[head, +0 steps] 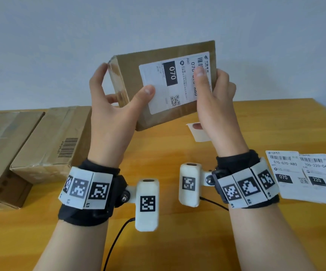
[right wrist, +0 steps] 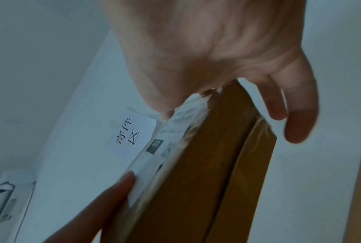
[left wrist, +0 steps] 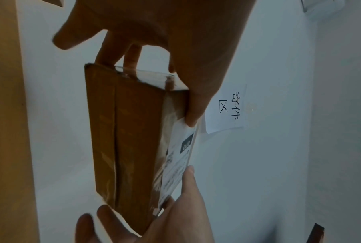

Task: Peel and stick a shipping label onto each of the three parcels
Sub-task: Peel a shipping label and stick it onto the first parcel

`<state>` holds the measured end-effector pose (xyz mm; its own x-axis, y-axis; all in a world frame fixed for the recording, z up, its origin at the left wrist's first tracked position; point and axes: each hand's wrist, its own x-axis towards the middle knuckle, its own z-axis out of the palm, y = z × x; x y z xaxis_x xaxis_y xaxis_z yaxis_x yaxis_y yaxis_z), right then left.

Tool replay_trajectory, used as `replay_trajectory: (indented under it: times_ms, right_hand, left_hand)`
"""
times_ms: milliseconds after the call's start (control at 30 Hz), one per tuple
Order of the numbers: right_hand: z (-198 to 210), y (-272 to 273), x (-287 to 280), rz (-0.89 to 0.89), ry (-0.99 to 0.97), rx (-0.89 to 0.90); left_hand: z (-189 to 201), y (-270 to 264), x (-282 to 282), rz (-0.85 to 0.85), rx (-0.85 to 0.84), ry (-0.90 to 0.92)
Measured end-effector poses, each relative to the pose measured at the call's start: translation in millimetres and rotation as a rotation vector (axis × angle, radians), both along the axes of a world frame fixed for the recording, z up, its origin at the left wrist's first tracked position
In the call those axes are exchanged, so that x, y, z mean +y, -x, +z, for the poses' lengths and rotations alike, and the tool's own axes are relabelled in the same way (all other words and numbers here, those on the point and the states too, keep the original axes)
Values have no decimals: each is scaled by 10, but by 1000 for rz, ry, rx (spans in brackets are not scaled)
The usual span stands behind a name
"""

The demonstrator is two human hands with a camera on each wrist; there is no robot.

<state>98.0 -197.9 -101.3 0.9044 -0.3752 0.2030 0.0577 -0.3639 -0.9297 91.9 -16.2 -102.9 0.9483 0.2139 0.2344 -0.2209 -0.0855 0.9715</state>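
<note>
A brown cardboard parcel (head: pixel 130 79) is held up above the wooden table (head: pixel 168 157), tilted, with a white "070" shipping label (head: pixel 170 85) on the face towards me. My left hand (head: pixel 117 102) grips its left end, thumb on the label's lower left corner and fingers behind. My right hand (head: pixel 213 90) grips the right end, thumb pressed on the label's upper part. A blank white sheet (head: pixel 201 135) shows under the right hand with one fingertip against it. The left wrist view shows the parcel (left wrist: pixel 129 139) edge-on with the label (left wrist: pixel 179 164); so does the right wrist view (right wrist: pixel 206 164).
Two more cardboard parcels (head: pixel 7 153) (head: pixel 54 141) lie side by side at the table's left. Two loose label sheets, "070" (head: pixel 284 171) and "220" (head: pixel 316 175), lie at the right edge. A paper sign (left wrist: pixel 229 106) hangs on the wall behind. Cables trail from the wrist cameras.
</note>
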Motion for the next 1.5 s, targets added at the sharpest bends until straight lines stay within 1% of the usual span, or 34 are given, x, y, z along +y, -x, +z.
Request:
replay_trajectory:
  times_ms: [67, 167, 300, 467, 600, 867, 1000, 1167, 1500]
  right_hand:
    - [2, -8, 15, -12, -25, -58]
    - [-45, -53, 18, -69, 27, -115]
    - [-67, -86, 8, -117, 60, -128]
    - [-99, -84, 74, -131, 71, -132]
    - [-130, -71, 58, -172, 145, -204]
    - [-149, -77, -107, -240, 84, -269]
    - [-166, -107, -161, -272, 16, -305]
    - [-180, -134, -205, -296, -4, -333]
    - [-206, -165, -225, -423, -111, -395]
  left_hand:
    - [11, 9, -4, -61, 1, -9]
    - [22, 10, 1, -132, 45, -13]
    - [6, 19, -7, -153, 106, 12]
    - [55, 49, -36, -166, 165, -22]
    - [75, 71, -49, -188, 185, -60]
    - [62, 82, -62, -211, 143, -66]
    - [69, 86, -58, -231, 133, -63]
    - [96, 100, -60, -224, 118, -63]
    - [142, 144, -88, -229, 100, -85]
